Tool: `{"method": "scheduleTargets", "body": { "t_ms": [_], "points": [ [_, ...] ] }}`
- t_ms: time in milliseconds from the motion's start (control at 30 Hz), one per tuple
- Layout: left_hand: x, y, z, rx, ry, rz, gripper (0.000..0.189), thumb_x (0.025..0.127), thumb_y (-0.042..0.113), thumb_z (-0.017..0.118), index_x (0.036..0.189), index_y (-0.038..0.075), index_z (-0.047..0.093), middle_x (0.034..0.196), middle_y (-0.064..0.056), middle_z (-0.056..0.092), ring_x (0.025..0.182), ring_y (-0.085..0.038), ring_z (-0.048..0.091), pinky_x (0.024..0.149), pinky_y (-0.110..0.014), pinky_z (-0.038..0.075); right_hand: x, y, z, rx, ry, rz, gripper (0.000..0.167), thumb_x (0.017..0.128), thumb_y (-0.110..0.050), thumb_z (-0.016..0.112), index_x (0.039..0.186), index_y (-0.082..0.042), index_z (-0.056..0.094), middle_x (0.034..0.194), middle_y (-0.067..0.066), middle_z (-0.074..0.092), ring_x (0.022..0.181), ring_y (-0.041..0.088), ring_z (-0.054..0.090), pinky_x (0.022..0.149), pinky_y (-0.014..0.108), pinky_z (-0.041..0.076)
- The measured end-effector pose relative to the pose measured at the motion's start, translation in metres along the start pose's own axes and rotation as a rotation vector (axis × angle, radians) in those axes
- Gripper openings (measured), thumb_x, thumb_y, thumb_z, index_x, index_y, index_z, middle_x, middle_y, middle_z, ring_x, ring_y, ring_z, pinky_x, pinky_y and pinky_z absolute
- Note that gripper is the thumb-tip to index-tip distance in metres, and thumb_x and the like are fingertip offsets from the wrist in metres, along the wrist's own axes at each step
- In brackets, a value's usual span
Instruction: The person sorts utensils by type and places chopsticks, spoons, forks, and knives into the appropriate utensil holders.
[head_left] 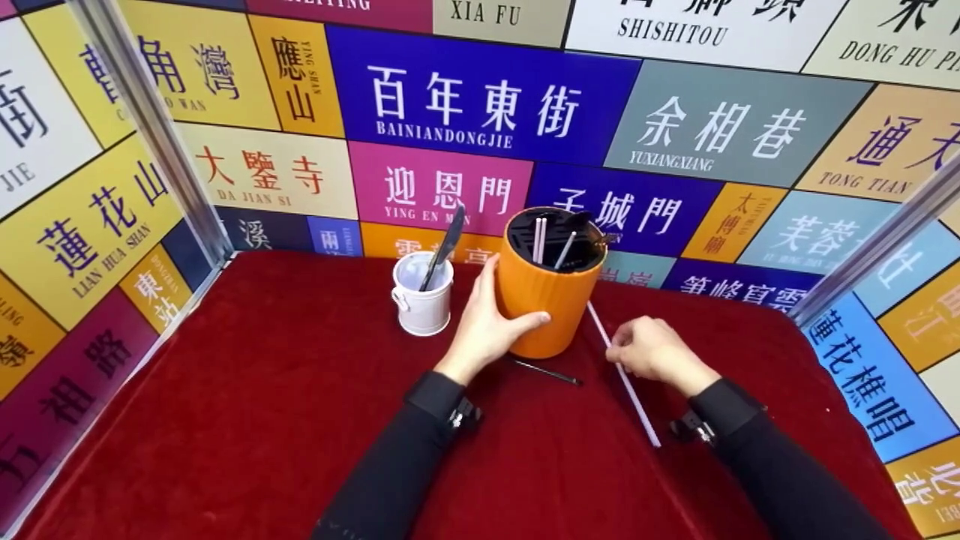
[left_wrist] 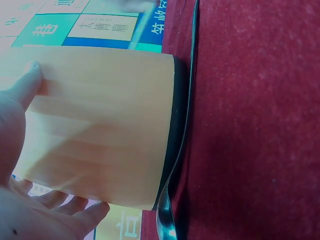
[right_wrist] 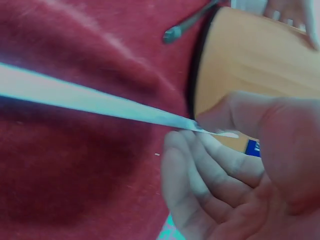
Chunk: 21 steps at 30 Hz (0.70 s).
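Note:
My left hand (head_left: 484, 326) grips the side of an orange cylindrical knife block (head_left: 559, 292), thumb across its front. The block stands upright, slightly tilted in view; its black slotted top (head_left: 521, 229) holds several pale sticks and a dark utensil. To its right, my right hand (head_left: 652, 352) pinches a long white chopstick (head_left: 634, 401) between thumb and fingers, one end slanting toward me. In the right wrist view, the chopstick (right_wrist: 100, 102) runs left from the fingertips. A metal spoon (left_wrist: 165, 217) lies on the cloth along the block's base, its handle (head_left: 547, 371) showing in the head view.
Left of the block stands a small white bucket (head_left: 422, 307) with a knife (head_left: 444, 247) upright in it. Dark red cloth (head_left: 262, 405) covers the table. Printed panels (head_left: 480, 97) rise behind and at both sides, with metal posts (head_left: 161, 142) at the corners.

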<state>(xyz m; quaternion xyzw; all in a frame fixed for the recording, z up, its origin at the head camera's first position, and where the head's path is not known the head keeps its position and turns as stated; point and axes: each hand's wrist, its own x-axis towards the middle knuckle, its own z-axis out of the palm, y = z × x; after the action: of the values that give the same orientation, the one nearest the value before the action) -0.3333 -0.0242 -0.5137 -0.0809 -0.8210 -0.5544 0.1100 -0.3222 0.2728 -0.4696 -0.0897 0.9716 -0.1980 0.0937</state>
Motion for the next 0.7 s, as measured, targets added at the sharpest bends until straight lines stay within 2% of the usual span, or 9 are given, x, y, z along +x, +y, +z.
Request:
{"method": "scheduleTargets", "body": {
  "t_ms": [167, 267, 400, 533, 700],
  "points": [
    [-0.001, 0.0, -0.001, -0.004, -0.001, 0.0, 0.128, 0.078, 0.065, 0.095, 0.176, 0.021, 0.024, 0.177, -0.004, 0.039, 0.159, -0.024, 0.046, 0.134, -0.048, 0.039, -0.008, -0.007, -0.02, 0.097, 0.165, -0.045, 0.013, 0.092, -0.023, 0.078, 0.094, -0.01, 0.08, 0.087, 0.005, 0.08, 0.076, 0.016, 0.069, 0.07, 0.027, 0.056],
    [-0.001, 0.0, -0.001, -0.001, -0.002, 0.002, 0.129, 0.078, 0.065, 0.095, 0.176, 0.021, 0.024, 0.177, -0.004, 0.039, 0.16, -0.025, 0.045, 0.135, -0.049, 0.038, -0.015, -0.016, -0.032, 0.167, 0.28, -0.077, 0.009, 0.091, -0.019, 0.076, 0.094, -0.011, 0.08, 0.085, 0.007, 0.08, 0.073, 0.016, 0.069, 0.066, 0.026, 0.057],
    [-0.001, 0.0, -0.001, 0.001, -0.002, 0.004, 0.128, 0.079, 0.064, 0.095, 0.176, 0.021, 0.024, 0.177, -0.003, 0.038, 0.16, -0.023, 0.045, 0.135, -0.047, 0.037, -0.027, -0.031, -0.048, 0.243, 0.387, -0.131, 0.009, 0.093, -0.014, 0.074, 0.097, -0.012, 0.08, 0.084, 0.008, 0.079, 0.069, 0.014, 0.068, 0.061, 0.023, 0.056],
    [-0.001, 0.0, 0.0, 0.0, -0.001, 0.009, 0.127, 0.078, 0.062, 0.095, 0.176, 0.021, 0.024, 0.177, -0.004, 0.039, 0.16, -0.024, 0.046, 0.135, -0.046, 0.038, -0.041, -0.049, -0.064, 0.307, 0.492, -0.193, 0.008, 0.095, -0.011, 0.076, 0.1, -0.011, 0.082, 0.087, 0.006, 0.079, 0.072, 0.011, 0.068, 0.064, 0.018, 0.057],
    [0.0, 0.0, 0.001, 0.003, 0.001, 0.007, 0.126, 0.078, 0.063, 0.095, 0.175, 0.023, 0.025, 0.176, -0.005, 0.04, 0.159, -0.024, 0.046, 0.134, -0.045, 0.038, -0.056, -0.073, -0.085, 0.453, 0.611, -0.259, 0.006, 0.096, -0.007, 0.078, 0.101, -0.008, 0.081, 0.085, -0.003, 0.077, 0.068, 0.01, 0.071, 0.063, 0.017, 0.059]
  ]
}}
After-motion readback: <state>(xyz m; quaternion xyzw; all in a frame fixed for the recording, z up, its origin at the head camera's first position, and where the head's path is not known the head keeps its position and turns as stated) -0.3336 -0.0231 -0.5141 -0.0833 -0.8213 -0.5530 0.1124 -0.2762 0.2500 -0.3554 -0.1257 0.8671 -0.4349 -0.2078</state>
